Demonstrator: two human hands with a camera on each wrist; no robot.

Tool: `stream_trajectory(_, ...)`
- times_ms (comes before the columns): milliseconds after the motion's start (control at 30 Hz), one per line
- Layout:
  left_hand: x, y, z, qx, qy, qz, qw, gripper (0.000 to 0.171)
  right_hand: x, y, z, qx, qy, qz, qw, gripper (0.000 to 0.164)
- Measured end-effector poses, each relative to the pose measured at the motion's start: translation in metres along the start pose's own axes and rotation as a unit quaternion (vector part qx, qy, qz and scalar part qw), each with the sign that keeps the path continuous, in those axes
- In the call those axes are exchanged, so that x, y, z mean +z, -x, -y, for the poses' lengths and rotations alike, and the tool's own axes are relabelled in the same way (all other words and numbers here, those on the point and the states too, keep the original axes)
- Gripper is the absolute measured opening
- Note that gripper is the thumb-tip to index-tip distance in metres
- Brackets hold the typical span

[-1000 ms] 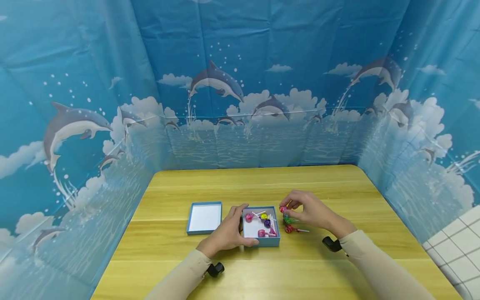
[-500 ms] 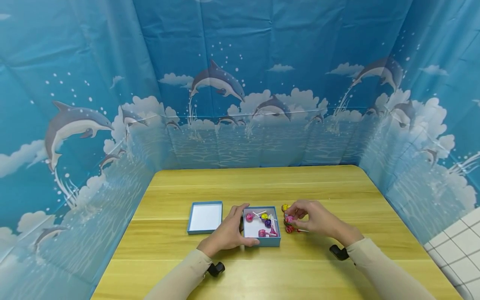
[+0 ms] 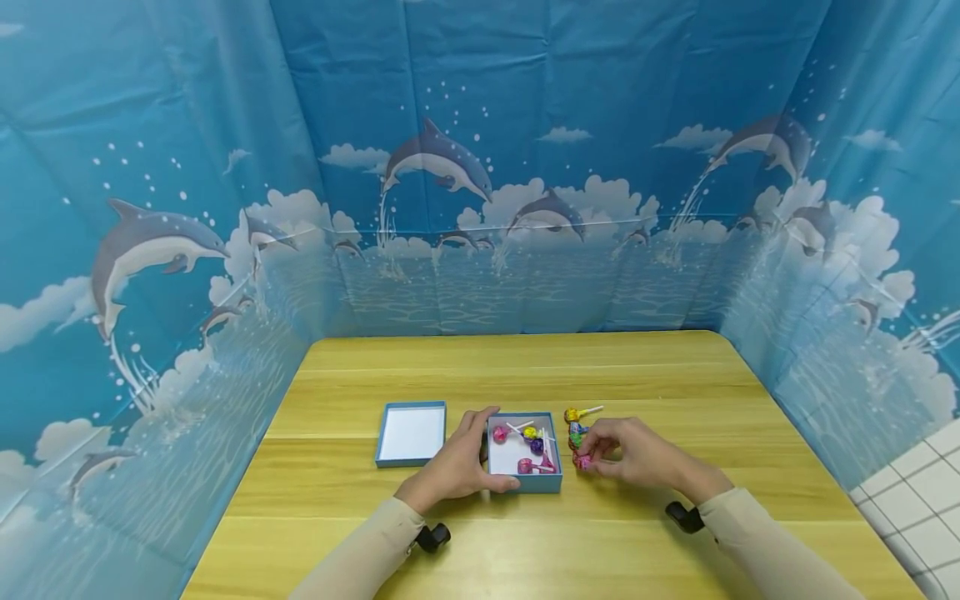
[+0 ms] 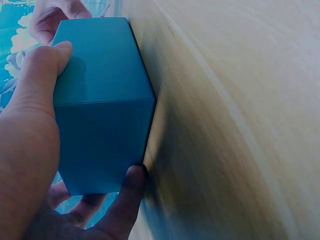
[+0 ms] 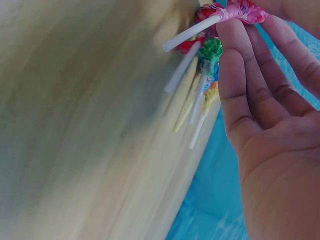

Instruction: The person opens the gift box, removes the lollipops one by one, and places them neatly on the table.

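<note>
My left hand [image 3: 456, 468] grips an open blue box [image 3: 542, 483] from its left side, thumb at the near wall and fingers reaching round the back. Inside the box lie several lollipops, among them a pink one [image 3: 500, 434], a yellow one [image 3: 531, 432] and a dark purple one [image 3: 536, 447]. To the right of the box my right hand [image 3: 633, 454] pinches a pink lollipop [image 5: 240, 12] by its wrapped head, its white stick pointing away from the fingers. Right under it in the right wrist view is a red lollipop [image 5: 186, 47]. Beyond are a green lollipop [image 5: 211, 48] and a yellow lollipop [image 3: 573, 414].
A shallow blue lid [image 3: 411, 435] with a white inside lies left of the box. The wooden table [image 3: 495, 550] carries everything, and a dolphin-printed curtain [image 3: 480, 283] surrounds its far and side edges.
My right hand has moved toward me along the row of lollipops, carrying the pink one from the far end to the near end. The yellow lollipop is now uncovered; my left hand has stayed put.
</note>
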State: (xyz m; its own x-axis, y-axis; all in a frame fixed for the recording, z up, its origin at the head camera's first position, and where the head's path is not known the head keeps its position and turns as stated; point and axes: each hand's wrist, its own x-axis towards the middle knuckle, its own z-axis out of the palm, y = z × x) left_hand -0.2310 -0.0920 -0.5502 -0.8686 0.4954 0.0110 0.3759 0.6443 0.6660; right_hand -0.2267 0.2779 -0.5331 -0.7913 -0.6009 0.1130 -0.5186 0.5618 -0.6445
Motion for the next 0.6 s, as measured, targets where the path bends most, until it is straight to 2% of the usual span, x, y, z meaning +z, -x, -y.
stream_trajectory(433,0.001,-0.001,0.003,0.005,-0.003,-0.001,1.0,0.13,0.01,0.003,-0.008,-0.012,-0.042,0.016,0.999,0.015)
stream_trajectory(600,0.001,-0.001,0.003,0.004,-0.003,-0.001,1.0,0.13,0.013,0.003,-0.012,-0.014,-0.042,0.017,0.999,0.015)
